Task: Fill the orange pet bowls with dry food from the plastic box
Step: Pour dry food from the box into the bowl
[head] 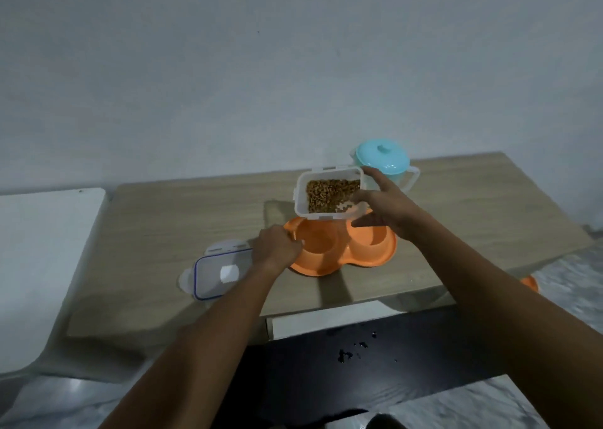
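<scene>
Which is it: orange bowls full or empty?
Empty: both orange pet bowls show bare plastic. The dry food sits in the plastic box the right hand holds above them.

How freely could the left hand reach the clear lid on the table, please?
Probably yes: the left hand grips the rim of the orange bowls, and the lid lies just beside it, nothing between them. It must let go first.

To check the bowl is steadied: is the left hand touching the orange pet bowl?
Touching. In the head view, the left hand grips the left rim of the orange pet bowl, its fingers curled over the edge.
</scene>
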